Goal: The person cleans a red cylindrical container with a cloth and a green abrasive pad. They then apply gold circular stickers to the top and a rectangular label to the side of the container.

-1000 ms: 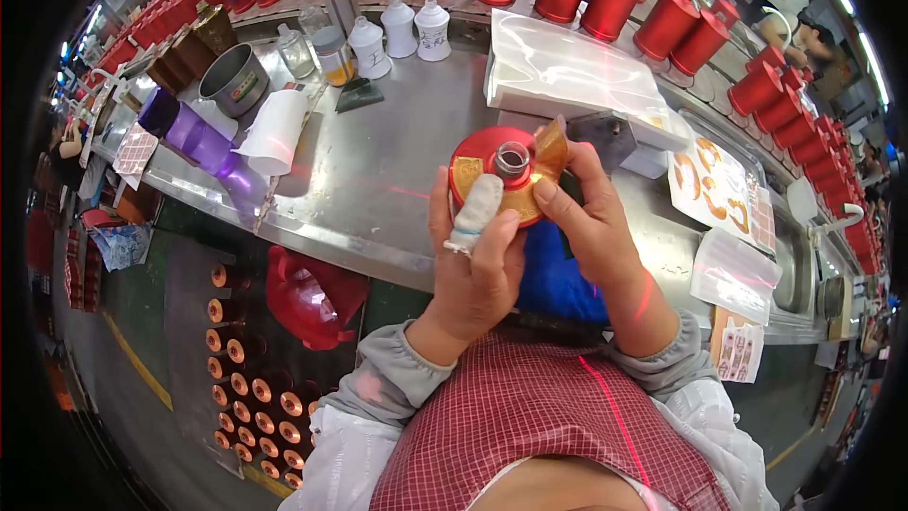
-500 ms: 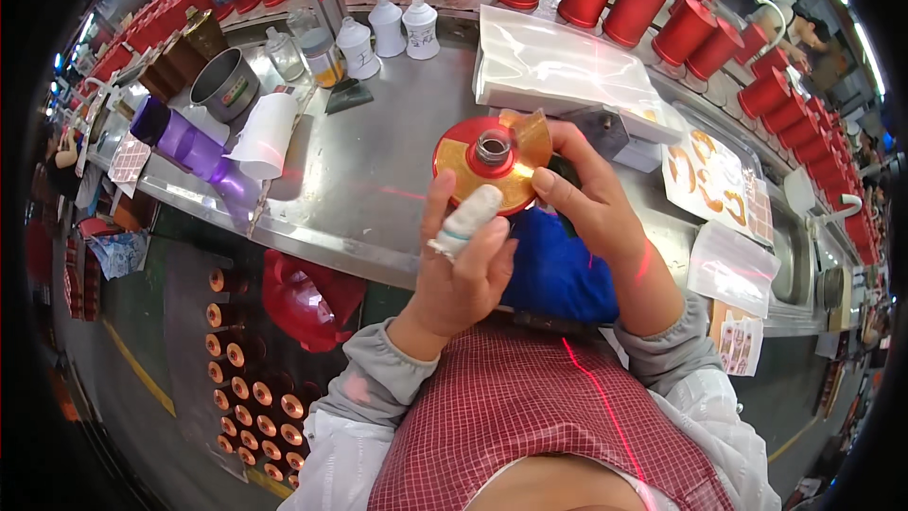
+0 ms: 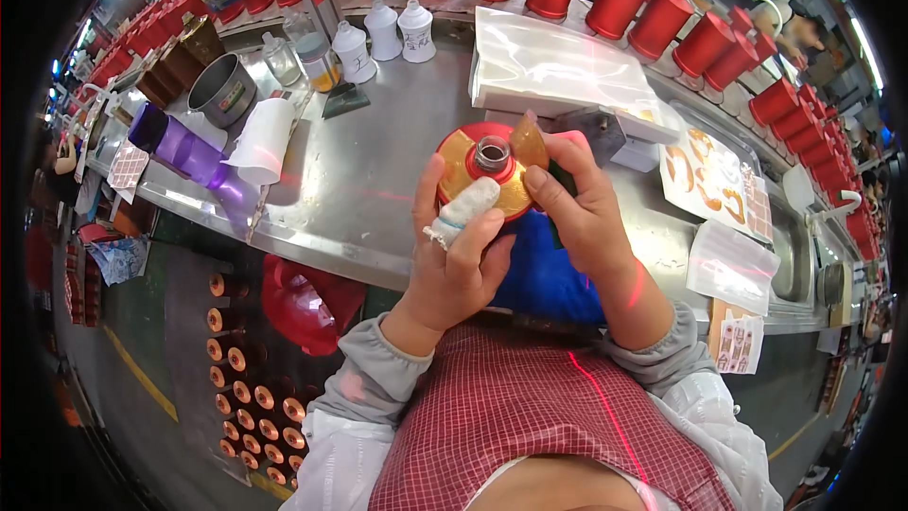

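Observation:
A red bottle (image 3: pixel 451 144) with an open glass neck faces up between my hands, above the near edge of the metal table. A curved gold label (image 3: pixel 512 199) lies around its shoulder, and one end stands up free at the right of the neck. My left hand (image 3: pixel 452 270) is closed on the bottle's left side. Its white-wrapped finger (image 3: pixel 468 203) presses on the label near the neck. My right hand (image 3: pixel 584 208) is closed at the right, thumb and fingers pinching the label's raised end. The bottle's body is mostly hidden beneath.
Behind my hands lies a flat stack in clear film (image 3: pixel 558 61). At the left stand white bottles (image 3: pixel 416 33), a metal pot (image 3: pixel 222 90) and a purple bottle (image 3: pixel 180 147). A label sheet (image 3: pixel 705 180) lies right. Red bottles (image 3: pixel 657 24) line the conveyor behind.
My left fingers have shifted slightly left and down over the label. The label's raised end stands more upright and narrower. Red bottles on the conveyor have moved along to the right.

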A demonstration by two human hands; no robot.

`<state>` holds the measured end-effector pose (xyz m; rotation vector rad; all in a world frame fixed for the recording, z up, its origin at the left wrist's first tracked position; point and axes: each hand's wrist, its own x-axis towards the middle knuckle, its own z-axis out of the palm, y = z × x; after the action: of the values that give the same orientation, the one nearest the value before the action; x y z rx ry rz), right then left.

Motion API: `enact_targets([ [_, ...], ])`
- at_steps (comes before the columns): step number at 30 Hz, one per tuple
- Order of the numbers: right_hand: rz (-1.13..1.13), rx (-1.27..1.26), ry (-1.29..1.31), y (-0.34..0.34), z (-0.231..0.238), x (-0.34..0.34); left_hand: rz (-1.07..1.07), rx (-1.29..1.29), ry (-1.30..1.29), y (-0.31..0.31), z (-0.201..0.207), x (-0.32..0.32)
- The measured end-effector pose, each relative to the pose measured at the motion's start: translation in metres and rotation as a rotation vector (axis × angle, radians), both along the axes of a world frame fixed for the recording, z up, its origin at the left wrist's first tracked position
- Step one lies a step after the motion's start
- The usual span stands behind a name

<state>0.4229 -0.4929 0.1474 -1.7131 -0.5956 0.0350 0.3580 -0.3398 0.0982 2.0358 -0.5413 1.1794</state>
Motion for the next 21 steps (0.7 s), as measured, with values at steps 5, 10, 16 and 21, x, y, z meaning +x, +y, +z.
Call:
enact_targets([
  [5, 0.018, 0.024, -0.015, 0.001, 0.0, -0.003, 0.254, 0.119, -0.022, -0.031, -0.005, -0.006],
  [10, 0.171, -0.06, -0.073, -0.011, 0.006, 0.018, 0.108, 0.033, 0.001, -0.02, -0.008, -0.004],
  [16, 0.381, 0.115, 0.244, -0.007, 0.018, 0.025, -0.242, -0.754, 0.192, -0.022, 0.005, 0.003],
  [21, 0.352, 0.081, 0.197, -0.002, 0.013, 0.03, -0.308, -0.914, 0.394, -0.022, 0.014, 0.006],
])
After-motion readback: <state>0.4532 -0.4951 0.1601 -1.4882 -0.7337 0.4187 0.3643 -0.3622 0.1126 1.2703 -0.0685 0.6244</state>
